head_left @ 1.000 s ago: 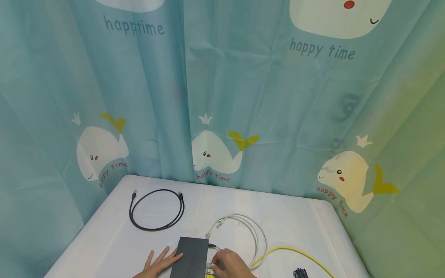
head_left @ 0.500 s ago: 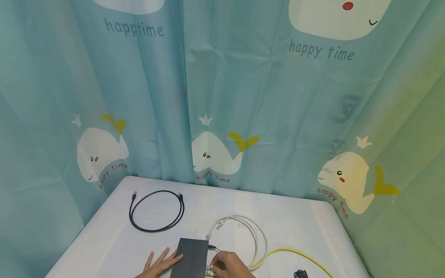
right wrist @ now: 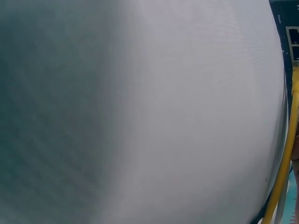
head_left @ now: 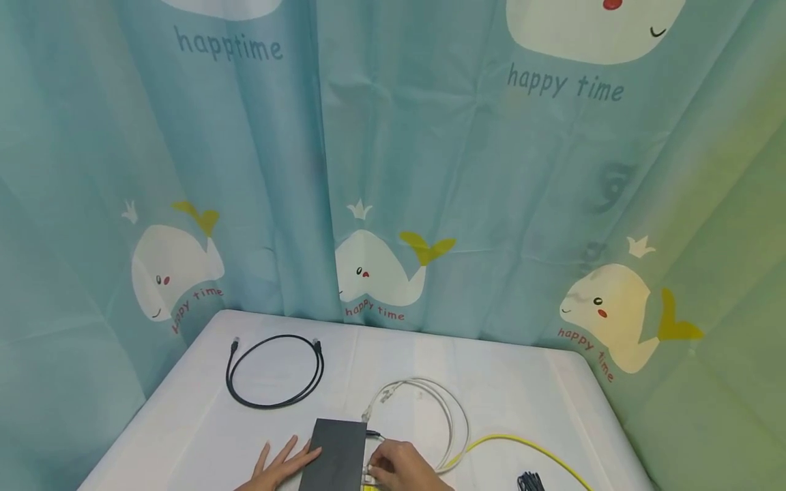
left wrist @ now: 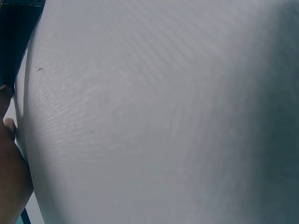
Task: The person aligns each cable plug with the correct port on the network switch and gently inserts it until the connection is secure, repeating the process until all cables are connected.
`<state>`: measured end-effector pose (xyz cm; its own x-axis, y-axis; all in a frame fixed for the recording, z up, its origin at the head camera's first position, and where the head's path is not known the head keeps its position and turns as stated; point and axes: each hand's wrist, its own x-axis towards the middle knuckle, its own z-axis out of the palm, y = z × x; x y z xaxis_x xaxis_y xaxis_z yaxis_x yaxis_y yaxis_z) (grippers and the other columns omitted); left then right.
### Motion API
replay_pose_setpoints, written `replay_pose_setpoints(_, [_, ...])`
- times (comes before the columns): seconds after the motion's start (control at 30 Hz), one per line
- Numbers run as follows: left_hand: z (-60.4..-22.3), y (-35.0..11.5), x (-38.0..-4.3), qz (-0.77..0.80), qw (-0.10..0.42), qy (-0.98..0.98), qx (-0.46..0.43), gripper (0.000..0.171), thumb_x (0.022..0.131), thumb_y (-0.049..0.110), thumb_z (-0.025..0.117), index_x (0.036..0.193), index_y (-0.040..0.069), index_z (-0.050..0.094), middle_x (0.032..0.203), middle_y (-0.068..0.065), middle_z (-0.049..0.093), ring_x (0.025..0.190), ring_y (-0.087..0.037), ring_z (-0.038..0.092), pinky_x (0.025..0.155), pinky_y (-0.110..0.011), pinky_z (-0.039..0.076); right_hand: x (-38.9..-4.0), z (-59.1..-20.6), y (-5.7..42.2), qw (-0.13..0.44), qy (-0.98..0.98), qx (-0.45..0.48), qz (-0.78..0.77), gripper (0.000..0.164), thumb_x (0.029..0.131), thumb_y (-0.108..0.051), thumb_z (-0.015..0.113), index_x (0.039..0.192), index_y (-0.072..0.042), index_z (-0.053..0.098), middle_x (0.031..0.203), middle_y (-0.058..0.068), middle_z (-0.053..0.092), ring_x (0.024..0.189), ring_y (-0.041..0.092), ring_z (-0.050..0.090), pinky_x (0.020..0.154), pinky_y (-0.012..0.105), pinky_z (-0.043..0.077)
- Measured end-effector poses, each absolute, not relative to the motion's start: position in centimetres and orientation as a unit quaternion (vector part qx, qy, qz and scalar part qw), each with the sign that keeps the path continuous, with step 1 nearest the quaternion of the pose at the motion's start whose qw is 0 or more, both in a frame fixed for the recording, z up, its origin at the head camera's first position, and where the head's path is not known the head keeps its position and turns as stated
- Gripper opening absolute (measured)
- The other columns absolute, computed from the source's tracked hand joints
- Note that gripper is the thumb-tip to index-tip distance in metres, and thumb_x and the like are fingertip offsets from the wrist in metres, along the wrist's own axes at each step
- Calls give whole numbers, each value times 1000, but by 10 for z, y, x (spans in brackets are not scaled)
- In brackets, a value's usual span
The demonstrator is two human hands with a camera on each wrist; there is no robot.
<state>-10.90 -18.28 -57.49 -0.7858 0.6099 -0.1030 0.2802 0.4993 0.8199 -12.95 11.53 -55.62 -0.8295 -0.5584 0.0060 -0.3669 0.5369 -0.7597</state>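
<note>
A dark network switch [head_left: 334, 455] lies at the front of the white table, cut off by the head view's lower edge. My left hand [head_left: 276, 472] rests against its left side, fingers spread and fairly straight, fingertips on top. At the opposite side my right hand [head_left: 406, 466] pinches the pale plug of a network cable [head_left: 368, 472] right at the switch's edge. In the right wrist view a yellow network cable [right wrist: 286, 154] is plugged into one of the switch's ports [right wrist: 294, 39]. Further up that side, a black power plug [head_left: 372, 434] meets the switch.
A coiled light grey cable [head_left: 451, 426] lies behind my right hand, partly over the yellow cable. Farther back at left is a looped black network cable [head_left: 248, 400]. A bundled dark cord [head_left: 530, 482] sits at front right. Blue-green curtains [head_left: 393, 157] hang behind the table.
The head view has shifted slightly. Both hands stay at the switch, with my right fingers still on the pale plug and moved only a little.
</note>
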Motion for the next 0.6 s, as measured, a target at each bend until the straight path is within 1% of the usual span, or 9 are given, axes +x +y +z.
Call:
replay_pose_setpoints(0.13, [-575, -181, -109, 426, 195, 845, 257, 63, 88, 49, 58, 145, 36, 36, 147, -8, 33, 137, -47, 9, 94, -70, -9, -129, -555, 115, 110, 876, -272, -383, 6, 83, -11, 72, 81, -10, 67, 69, -16, 57, 63, -4, 52, 56, 16, 48])
replay_pose_setpoints(0.3, [-577, -178, -106, 413, 185, 859, 241, 60, 87, 49, 58, 143, 39, 39, 145, -10, 37, 135, -48, 13, 94, -71, -7, -126, -557, 112, 97, 890, -268, -356, 7, 82, -11, 72, 79, -11, 66, 69, -15, 55, 62, -5, 51, 56, 15, 48])
replay_pose_setpoints(0.43, [-576, -178, -105, 410, 182, 862, 237, 60, 87, 49, 59, 143, 39, 40, 145, -13, 37, 135, -49, 14, 94, -71, -7, -125, -558, 110, 58, 896, -292, -330, 8, 82, -12, 72, 79, -11, 65, 70, -15, 54, 63, -6, 50, 55, 13, 46])
replay_pose_setpoints(0.6, [-574, -181, -109, 405, 192, 861, 239, 61, 87, 52, 57, 144, 39, 37, 146, -14, 35, 134, -52, 11, 93, -73, -6, -127, -559, 110, 4, 888, -339, -311, 9, 83, -10, 71, 80, -12, 63, 74, -15, 54, 66, -8, 49, 56, 8, 43])
